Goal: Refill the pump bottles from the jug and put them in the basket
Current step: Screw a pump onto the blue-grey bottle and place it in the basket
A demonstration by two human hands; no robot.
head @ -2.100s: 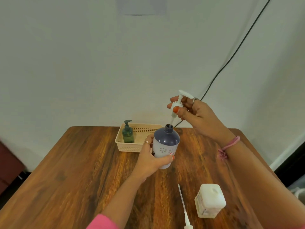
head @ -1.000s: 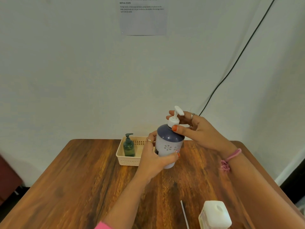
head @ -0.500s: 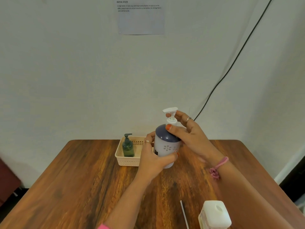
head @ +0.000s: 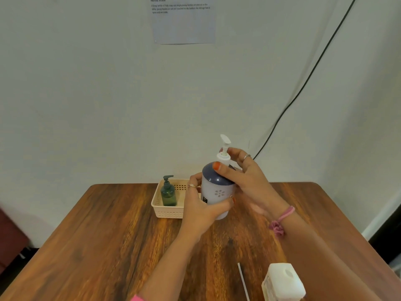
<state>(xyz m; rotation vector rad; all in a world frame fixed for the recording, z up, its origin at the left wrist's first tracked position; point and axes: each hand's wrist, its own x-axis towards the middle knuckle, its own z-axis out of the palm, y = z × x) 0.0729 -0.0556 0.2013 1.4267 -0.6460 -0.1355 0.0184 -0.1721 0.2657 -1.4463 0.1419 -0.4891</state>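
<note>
A white pump bottle (head: pixel 218 193) with a dark blue top stands on the wooden table (head: pixel 108 235) near its middle. My left hand (head: pixel 200 205) grips the bottle's body from the left. My right hand (head: pixel 243 177) holds the white pump head (head: pixel 224 153) at its collar, thumb on the blue shoulder, fingers curled behind. The pump sits in the bottle's neck. A small green pump bottle (head: pixel 168 192) stands in the left end of the cream basket (head: pixel 167 211) at the table's back. The white jug (head: pixel 283 282) stands at the front right, open on top.
A thin white pump tube (head: pixel 243 281) lies on the table left of the jug. A black cable (head: pixel 303 83) runs down the wall behind. A paper sheet (head: pixel 183 20) hangs on the wall. A dark red seat (head: pixel 10 240) shows at the left.
My right hand lowered the pump's tube into the blue-topped bottle and seated the head on the neck. The pump's nozzle has since turned round while my left hand kept hold.
</note>
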